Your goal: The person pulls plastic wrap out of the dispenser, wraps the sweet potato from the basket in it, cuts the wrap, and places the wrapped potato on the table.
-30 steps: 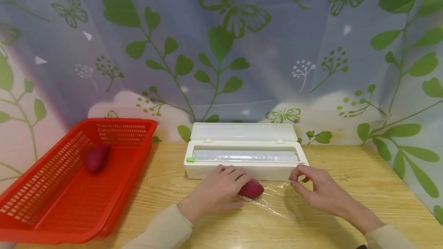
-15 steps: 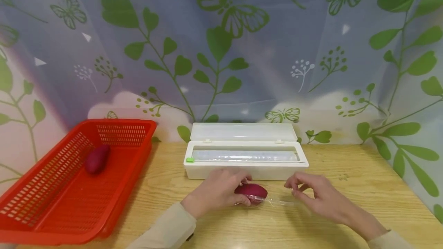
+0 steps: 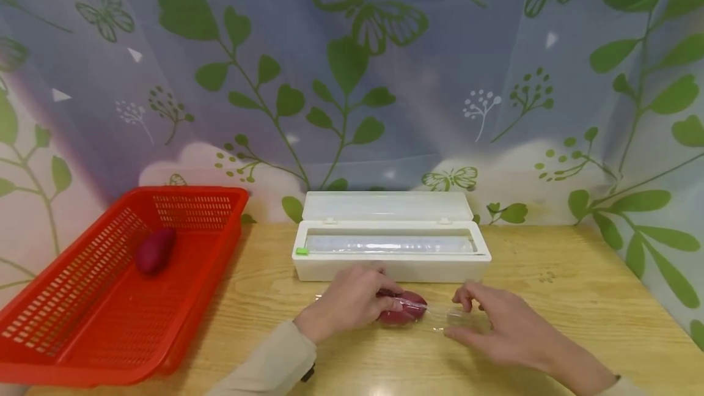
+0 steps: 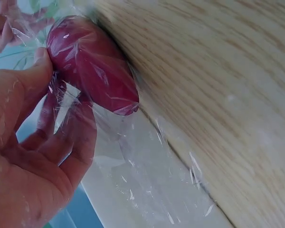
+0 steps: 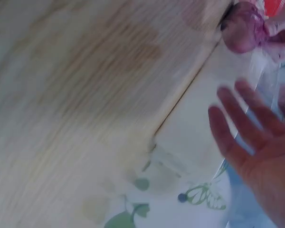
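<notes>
A purple-red sweet potato [image 3: 409, 313], wrapped in clear plastic wrap [image 4: 147, 175], lies on the table in front of the white box. My left hand [image 3: 352, 299] grips its left end, thumb on the near side and fingers on the far side. In the left wrist view the wrap clings to the sweet potato in creases, and a loose tail spreads past it. To the right, my right hand [image 3: 503, 326] hovers by the other loose end of wrap. Its fingers are spread and relaxed in the right wrist view, apart from the sweet potato.
Behind the hands stands a white wrap dispenser box [image 3: 385, 269], lid raised, with a roll of film [image 3: 390, 244] inside and a green slider [image 3: 302, 251] at its left. A red plastic basket [image 3: 189, 304] at left holds another sweet potato [image 3: 156, 250]. A patterned curtain [image 3: 264, 157] hangs behind.
My left hand has turned the sweet potato and shifted it slightly right, with wrap now across its top. My right hand has moved a little nearer me, and its fingers have spread from a pinch.
</notes>
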Demonstrator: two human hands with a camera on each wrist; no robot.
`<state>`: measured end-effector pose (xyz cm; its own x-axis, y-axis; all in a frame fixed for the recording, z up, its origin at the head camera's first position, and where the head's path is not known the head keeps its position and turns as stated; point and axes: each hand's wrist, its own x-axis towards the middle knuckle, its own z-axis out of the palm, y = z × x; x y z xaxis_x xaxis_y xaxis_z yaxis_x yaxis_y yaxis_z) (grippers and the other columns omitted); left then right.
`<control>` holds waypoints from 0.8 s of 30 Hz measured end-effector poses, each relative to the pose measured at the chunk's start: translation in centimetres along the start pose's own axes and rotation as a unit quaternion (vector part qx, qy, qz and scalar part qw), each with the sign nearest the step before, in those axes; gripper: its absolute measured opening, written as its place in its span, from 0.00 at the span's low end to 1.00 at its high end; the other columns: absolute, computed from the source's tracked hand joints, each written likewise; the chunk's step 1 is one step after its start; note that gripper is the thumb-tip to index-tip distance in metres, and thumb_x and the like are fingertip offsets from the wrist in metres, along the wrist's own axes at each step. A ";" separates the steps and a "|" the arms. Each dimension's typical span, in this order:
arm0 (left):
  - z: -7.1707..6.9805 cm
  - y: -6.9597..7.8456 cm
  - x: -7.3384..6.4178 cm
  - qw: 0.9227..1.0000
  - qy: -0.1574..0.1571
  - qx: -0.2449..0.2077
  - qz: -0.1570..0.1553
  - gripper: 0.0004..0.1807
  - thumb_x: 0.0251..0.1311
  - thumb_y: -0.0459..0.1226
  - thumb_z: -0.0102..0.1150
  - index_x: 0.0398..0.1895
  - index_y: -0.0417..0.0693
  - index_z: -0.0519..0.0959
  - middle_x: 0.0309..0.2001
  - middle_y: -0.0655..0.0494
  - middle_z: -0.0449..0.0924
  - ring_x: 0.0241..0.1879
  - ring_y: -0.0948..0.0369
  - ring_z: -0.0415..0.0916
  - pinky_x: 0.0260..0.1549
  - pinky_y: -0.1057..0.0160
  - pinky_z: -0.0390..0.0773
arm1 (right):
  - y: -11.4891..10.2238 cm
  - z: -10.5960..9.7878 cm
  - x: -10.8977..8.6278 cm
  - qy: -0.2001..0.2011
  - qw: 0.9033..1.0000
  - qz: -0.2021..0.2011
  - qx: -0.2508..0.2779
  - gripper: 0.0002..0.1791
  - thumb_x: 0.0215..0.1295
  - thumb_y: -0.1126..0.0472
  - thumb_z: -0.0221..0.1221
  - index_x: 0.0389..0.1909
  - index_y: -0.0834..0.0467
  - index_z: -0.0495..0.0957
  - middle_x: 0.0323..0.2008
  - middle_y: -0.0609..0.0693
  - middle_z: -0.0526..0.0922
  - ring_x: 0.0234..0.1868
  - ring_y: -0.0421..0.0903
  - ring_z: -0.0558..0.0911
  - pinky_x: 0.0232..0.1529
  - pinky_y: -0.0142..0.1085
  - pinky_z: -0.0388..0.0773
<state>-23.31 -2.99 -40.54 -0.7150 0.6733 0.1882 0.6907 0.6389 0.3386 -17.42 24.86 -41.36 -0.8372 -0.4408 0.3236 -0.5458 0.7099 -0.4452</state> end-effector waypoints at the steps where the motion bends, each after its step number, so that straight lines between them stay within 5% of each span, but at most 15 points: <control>1: 0.0 0.1 0.0 1.000 0.004 0.004 0.002 0.11 0.63 0.47 0.69 0.45 0.56 0.91 0.34 0.66 0.83 0.27 0.72 0.68 0.26 0.75 0.67 | -0.3 0.1 0.1 0.004 1.000 0.017 -0.013 0.19 0.60 0.44 0.71 0.36 0.44 0.69 0.41 0.37 0.84 0.30 0.29 0.75 0.33 0.29 0.75; 4: 0.0 0.2 0.1 1.000 0.012 0.010 0.011 0.11 0.62 0.47 0.70 0.43 0.55 0.91 0.32 0.65 0.83 0.25 0.72 0.65 0.24 0.76 0.64 | -1.0 0.6 0.9 0.021 0.998 0.032 -0.041 0.21 0.59 0.46 0.73 0.46 0.48 0.75 0.45 0.42 0.86 0.35 0.38 0.83 0.36 0.33 0.80; 8: 0.2 0.2 0.1 0.999 0.023 0.025 0.025 0.09 0.63 0.46 0.69 0.41 0.55 0.92 0.31 0.65 0.84 0.25 0.73 0.66 0.24 0.77 0.64 | -1.4 1.5 2.1 0.048 0.995 -0.055 -0.067 0.23 0.58 0.57 0.74 0.54 0.54 0.81 0.47 0.46 0.87 0.45 0.44 0.87 0.42 0.38 0.86; 14: 0.3 0.0 -0.2 0.995 0.049 0.060 0.065 0.07 0.65 0.42 0.69 0.41 0.55 0.91 0.29 0.64 0.83 0.25 0.73 0.67 0.25 0.80 0.64 | -1.4 2.8 3.4 0.072 0.985 -0.149 -0.051 0.13 0.52 0.71 0.73 0.36 0.52 0.87 0.34 0.41 0.85 0.33 0.34 0.82 0.31 0.28 0.81; 21: 0.7 0.2 -1.0 0.976 0.101 0.131 0.142 0.04 0.65 0.39 0.68 0.40 0.53 0.89 0.32 0.63 0.84 0.26 0.71 0.79 0.28 0.79 0.76 | -1.0 3.7 3.5 0.069 0.983 -0.163 -0.039 0.14 0.49 0.75 0.73 0.32 0.54 0.85 0.30 0.41 0.83 0.30 0.28 0.76 0.31 0.18 0.74; 24: 0.7 0.1 -1.6 0.969 0.098 0.155 0.163 0.03 0.66 0.38 0.66 0.40 0.54 0.88 0.35 0.62 0.85 0.28 0.70 0.81 0.28 0.78 0.77 | -1.1 3.8 3.6 0.058 0.984 -0.164 -0.039 0.13 0.50 0.74 0.72 0.32 0.54 0.86 0.32 0.41 0.83 0.31 0.30 0.77 0.32 0.19 0.76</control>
<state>-22.05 -3.72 -41.39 -0.4391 0.7938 0.4209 0.8610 0.5056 -0.0555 -19.97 20.43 -42.93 -0.6047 -0.5911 0.5338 -0.7781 0.5816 -0.2374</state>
